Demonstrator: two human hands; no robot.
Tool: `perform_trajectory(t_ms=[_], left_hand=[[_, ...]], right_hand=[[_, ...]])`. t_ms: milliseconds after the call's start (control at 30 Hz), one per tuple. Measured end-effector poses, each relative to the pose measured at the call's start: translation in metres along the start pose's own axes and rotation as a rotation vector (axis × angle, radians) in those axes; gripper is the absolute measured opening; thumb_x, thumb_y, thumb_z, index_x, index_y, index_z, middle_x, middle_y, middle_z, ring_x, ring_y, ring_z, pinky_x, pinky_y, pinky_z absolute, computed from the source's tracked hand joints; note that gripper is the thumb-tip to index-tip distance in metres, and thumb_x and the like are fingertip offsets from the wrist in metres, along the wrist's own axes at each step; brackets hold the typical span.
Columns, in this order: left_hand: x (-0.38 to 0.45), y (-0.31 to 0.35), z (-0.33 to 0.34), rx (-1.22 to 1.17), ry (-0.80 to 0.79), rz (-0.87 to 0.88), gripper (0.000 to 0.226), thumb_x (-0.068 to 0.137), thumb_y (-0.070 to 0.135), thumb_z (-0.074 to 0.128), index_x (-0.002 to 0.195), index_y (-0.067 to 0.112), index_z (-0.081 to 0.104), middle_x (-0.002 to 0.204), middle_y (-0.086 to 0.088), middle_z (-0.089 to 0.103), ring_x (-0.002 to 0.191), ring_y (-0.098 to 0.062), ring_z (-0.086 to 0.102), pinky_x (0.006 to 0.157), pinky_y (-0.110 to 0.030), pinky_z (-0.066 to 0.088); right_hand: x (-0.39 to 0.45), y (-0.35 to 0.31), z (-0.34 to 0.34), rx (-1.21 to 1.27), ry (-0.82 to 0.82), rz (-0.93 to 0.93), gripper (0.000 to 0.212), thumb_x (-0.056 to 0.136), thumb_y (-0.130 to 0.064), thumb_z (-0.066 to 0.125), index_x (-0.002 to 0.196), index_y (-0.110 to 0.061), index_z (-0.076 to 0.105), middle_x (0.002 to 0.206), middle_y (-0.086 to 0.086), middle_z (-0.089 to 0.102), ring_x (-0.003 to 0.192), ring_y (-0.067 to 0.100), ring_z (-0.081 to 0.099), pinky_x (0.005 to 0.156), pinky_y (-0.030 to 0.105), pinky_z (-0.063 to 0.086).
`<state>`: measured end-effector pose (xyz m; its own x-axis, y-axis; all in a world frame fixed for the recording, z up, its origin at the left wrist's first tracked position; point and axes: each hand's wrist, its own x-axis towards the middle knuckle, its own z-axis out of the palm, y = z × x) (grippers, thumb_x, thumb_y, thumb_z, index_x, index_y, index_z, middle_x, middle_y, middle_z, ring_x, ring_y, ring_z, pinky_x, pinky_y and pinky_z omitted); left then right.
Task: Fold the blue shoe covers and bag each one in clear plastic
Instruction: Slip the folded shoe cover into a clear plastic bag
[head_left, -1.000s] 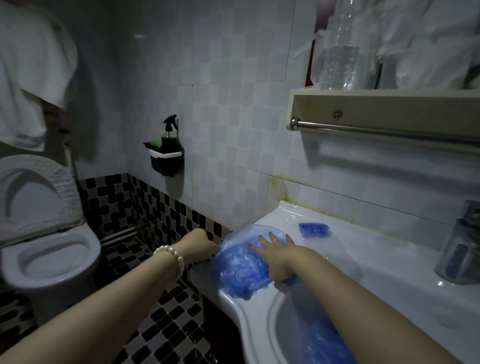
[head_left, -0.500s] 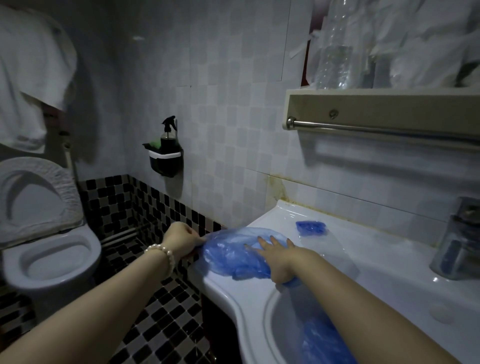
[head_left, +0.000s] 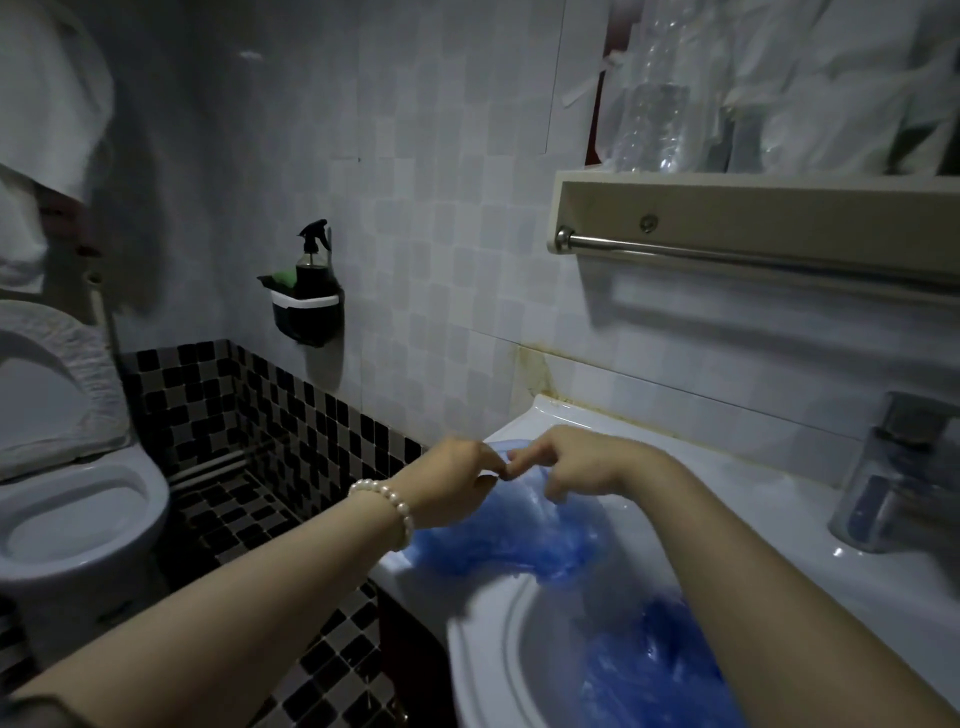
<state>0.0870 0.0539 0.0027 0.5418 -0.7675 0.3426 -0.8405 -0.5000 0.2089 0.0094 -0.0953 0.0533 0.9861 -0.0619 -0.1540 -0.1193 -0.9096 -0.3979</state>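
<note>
Both hands have come together over the near-left corner of the sink, where a moment ago they lay apart: the left hand had been out past the sink's left edge pulling on the plastic, and the right hand had been pressing flat on the blue shoe cover. Now their fingertips meet, each hand pinching the top edge of the thin film and lifting it a little off the sink's rim. That reads as a fold being made, or the mouth of a clear bag being gathered over the cover; the dim, blurred picture does not let me tell which. The shoe cover itself lies draped on the sink's rim just below the hands, a crumpled, translucent blue sheet, soft and shapeless, likely to slip and spring open unless held. More blue covers sit bunched down in the sink's bowl under the right forearm, so most of the work looks undone. The sink is smooth glossy white ceramic. A string of round pearly beads circles the left wrist. Right of the sink's bowl stands a shiny metal tap; above the sink a pale shelf with a steel rail carries clear plastic bags.
</note>
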Motion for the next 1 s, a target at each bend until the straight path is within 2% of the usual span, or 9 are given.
perform_trajectory(t_ms=[67,133,200,300,400,467,567,833,1000], left_hand=[[-0.005,-0.007,0.009,0.05,-0.04,0.028,0.03,0.093,0.009,0.049,0.118,0.012,0.066,0.123,-0.006,0.063,0.113,-0.025,0.058,0.097,-0.033,0.043],[-0.011,-0.011,0.018,0.1,-0.1,0.085,0.033,0.094,0.006,0.044,0.12,0.008,0.063,0.134,-0.007,0.056,0.128,-0.023,0.047,0.108,-0.033,0.035],[-0.014,-0.019,0.029,0.092,-0.075,0.122,0.037,0.094,0.007,0.041,0.125,0.01,0.061,0.139,-0.002,0.051,0.136,-0.017,0.038,0.116,-0.027,0.021],[-0.021,-0.019,0.033,0.062,-0.108,0.131,0.041,0.091,0.019,0.036,0.116,0.009,0.067,0.126,-0.006,0.062,0.12,-0.02,0.056,0.107,-0.021,0.021],[-0.03,-0.019,0.033,0.068,-0.227,0.033,0.065,0.099,0.05,0.03,0.15,0.012,0.021,0.158,-0.002,0.012,0.146,-0.016,0.008,0.111,-0.02,-0.004],[-0.034,-0.022,0.033,0.158,-0.379,-0.037,0.094,0.083,0.074,0.027,0.151,0.016,-0.002,0.158,0.002,-0.01,0.144,-0.013,-0.014,0.11,-0.025,-0.014],[-0.032,-0.024,0.034,0.213,-0.42,-0.045,0.115,0.063,0.089,0.021,0.15,0.021,-0.012,0.156,0.002,-0.018,0.142,-0.015,-0.023,0.115,-0.036,-0.016],[-0.033,-0.008,0.03,0.207,-0.397,-0.096,0.124,0.058,0.089,0.031,0.149,0.019,-0.013,0.156,0.004,-0.015,0.144,-0.014,-0.016,0.104,-0.027,-0.019],[-0.035,-0.001,0.031,0.163,-0.384,-0.188,0.121,0.066,0.087,0.041,0.15,0.017,-0.008,0.158,0.0,-0.012,0.146,-0.018,-0.011,0.111,-0.032,-0.012]], right_hand=[[0.007,-0.001,0.016,0.22,0.363,0.065,0.042,0.079,0.003,0.049,0.108,-0.02,0.07,0.117,0.006,0.066,0.108,0.022,0.059,0.094,0.032,0.048],[0.019,-0.007,0.046,0.155,0.557,0.16,0.04,0.086,-0.002,0.045,0.121,-0.014,0.061,0.128,0.01,0.059,0.118,0.026,0.053,0.102,0.034,0.041],[0.03,-0.009,0.076,-0.06,0.457,0.184,0.042,0.097,-0.016,0.036,0.139,-0.014,0.041,0.148,0.009,0.038,0.137,0.028,0.032,0.112,0.038,0.024],[0.047,0.004,0.095,-0.251,0.258,0.17,0.05,0.102,-0.035,0.016,0.151,-0.023,0.012,0.16,0.002,0.002,0.146,0.025,-0.002,0.116,0.048,-0.001],[0.055,0.02,0.093,-0.374,0.165,0.135,0.053,0.101,-0.045,0.01,0.151,-0.032,-0.001,0.159,-0.001,-0.012,0.145,0.025,-0.014,0.114,0.055,-0.006],[0.055,0.025,0.09,-0.427,0.119,0.106,0.054,0.099,-0.05,0.01,0.149,-0.036,-0.006,0.158,-0.002,-0.016,0.144,0.027,-0.016,0.113,0.057,-0.005],[0.056,0.029,0.088,-0.453,0.102,0.066,0.056,0.098,-0.054,0.01,0.148,-0.039,-0.01,0.158,-0.002,-0.017,0.144,0.028,-0.015,0.113,0.056,-0.005],[0.068,0.037,0.088,-0.474,0.106,-0.03,0.057,0.097,-0.056,0.011,0.148,-0.038,-0.006,0.159,-0.005,-0.01,0.146,0.023,-0.007,0.117,0.051,-0.003],[0.067,0.036,0.086,-0.451,0.126,-0.049,0.056,0.098,-0.054,0.014,0.15,-0.036,0.001,0.159,-0.006,-0.005,0.146,0.02,-0.003,0.117,0.048,-0.002]])
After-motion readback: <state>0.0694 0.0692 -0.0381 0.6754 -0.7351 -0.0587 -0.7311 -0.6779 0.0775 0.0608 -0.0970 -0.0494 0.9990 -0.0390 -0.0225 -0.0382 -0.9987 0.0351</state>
